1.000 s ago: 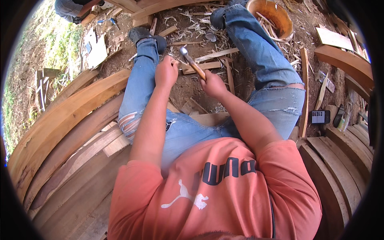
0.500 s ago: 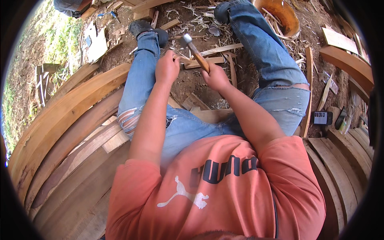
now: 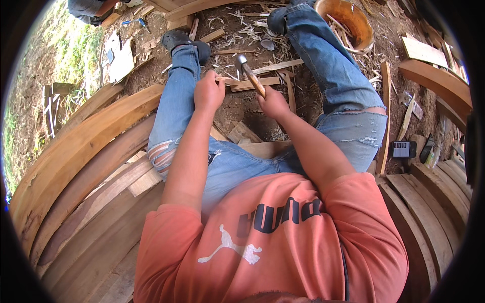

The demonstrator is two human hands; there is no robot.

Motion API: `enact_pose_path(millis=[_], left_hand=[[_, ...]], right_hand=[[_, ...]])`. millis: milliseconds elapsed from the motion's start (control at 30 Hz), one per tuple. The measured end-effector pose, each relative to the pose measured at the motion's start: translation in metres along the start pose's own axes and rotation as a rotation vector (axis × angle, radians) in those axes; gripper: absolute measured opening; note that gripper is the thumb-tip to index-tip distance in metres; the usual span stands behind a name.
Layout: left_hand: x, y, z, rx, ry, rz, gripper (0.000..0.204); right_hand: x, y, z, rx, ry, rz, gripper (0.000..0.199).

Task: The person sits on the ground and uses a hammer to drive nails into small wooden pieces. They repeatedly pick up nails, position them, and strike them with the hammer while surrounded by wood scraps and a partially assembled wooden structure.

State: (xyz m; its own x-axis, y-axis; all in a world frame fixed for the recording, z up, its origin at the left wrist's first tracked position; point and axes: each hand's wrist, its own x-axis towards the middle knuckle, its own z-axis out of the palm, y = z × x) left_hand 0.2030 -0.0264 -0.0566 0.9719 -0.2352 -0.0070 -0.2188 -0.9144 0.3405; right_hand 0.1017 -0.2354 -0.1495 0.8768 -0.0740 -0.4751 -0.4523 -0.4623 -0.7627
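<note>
Hammer, held in right hand, slants near left hand.

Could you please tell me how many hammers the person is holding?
1. The wooden-handled hammer is gripped in the right hand, its metal head pointing away from the body. No hammer shows in the left hand, though its palm is hidden.

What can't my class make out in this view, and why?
All in the head view:
What the left hand pinches, if anything: too small, partly hidden by the hand.
Handle end of the hammer: covered by the right hand.
The other person: cut off by the upper edge.
</note>
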Motion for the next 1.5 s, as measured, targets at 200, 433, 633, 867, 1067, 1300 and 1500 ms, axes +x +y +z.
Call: enact_pose_path(millis=[200, 433, 633, 867, 1067, 1300, 1500], left_hand=[[-0.003, 0.001, 0.006, -0.038, 0.042, -0.069, 0.023], [0.001, 0.005, 0.005, -0.058, 0.076, -0.103, 0.023], [0.0, -0.002, 0.003, -0.124, 0.121, -0.123, 0.023], [0.001, 0.01, -0.025, -0.084, 0.104, -0.121, 0.024], [0.002, 0.006, -0.017, -0.032, 0.089, -0.141, 0.025], [0.007, 0.0, -0.003, -0.069, 0.089, -0.104, 0.025], [0.01, -0.002, 0.0, -0.064, 0.086, -0.13, 0.028]], right_hand=[[-0.011, -0.02, -0.007, 0.098, 0.046, -0.048, 0.035], [-0.01, 0.02, 0.029, -0.101, -0.024, 0.058, 0.031], [-0.006, -0.004, -0.025, -0.2, -0.082, 0.032, 0.032], [0.007, -0.01, -0.11, -0.33, -0.241, -0.12, 0.036], [0.01, 0.0, -0.09, -0.587, -0.388, -0.09, 0.036], [0.016, 0.017, -0.069, -0.553, -0.211, -0.093, 0.033], [0.012, 0.007, -0.072, -0.344, -0.179, -0.049, 0.039]])
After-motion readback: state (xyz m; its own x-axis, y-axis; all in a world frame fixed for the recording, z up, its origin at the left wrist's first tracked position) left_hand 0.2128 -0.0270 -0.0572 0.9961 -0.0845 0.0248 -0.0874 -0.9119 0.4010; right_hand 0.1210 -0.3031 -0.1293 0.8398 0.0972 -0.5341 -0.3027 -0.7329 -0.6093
